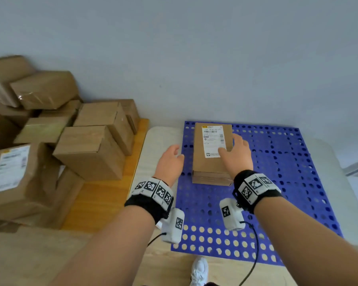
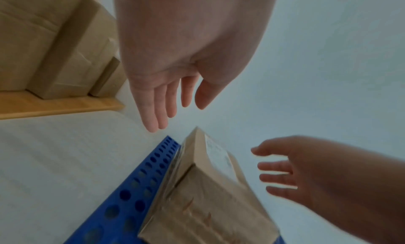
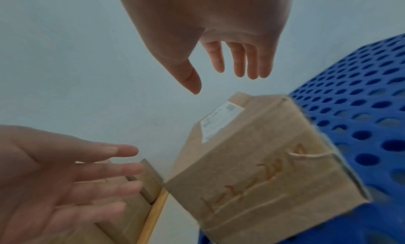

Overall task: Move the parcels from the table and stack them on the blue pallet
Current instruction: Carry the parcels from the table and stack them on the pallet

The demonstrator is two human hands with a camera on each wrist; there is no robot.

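A brown cardboard parcel (image 1: pixel 211 153) with a white shipping label lies flat on the blue perforated pallet (image 1: pixel 281 182), near its far left corner. My left hand (image 1: pixel 170 159) hovers just left of the parcel, fingers straight, holding nothing. My right hand (image 1: pixel 236 153) is above the parcel's right edge with fingers spread and nothing in it. The left wrist view shows the left hand (image 2: pixel 173 99) above the parcel (image 2: pixel 208 195), apart from it. In the right wrist view the right hand (image 3: pixel 219 64) hangs above the same parcel (image 3: pixel 263 170).
Several brown parcels (image 1: pixel 91 149) are piled on the wooden table (image 1: pixel 103 195) at the left, some stacked two high. A pale wall runs behind everything. The pallet's right and near parts carry nothing. A white shoe (image 1: pixel 199 271) shows at the bottom.
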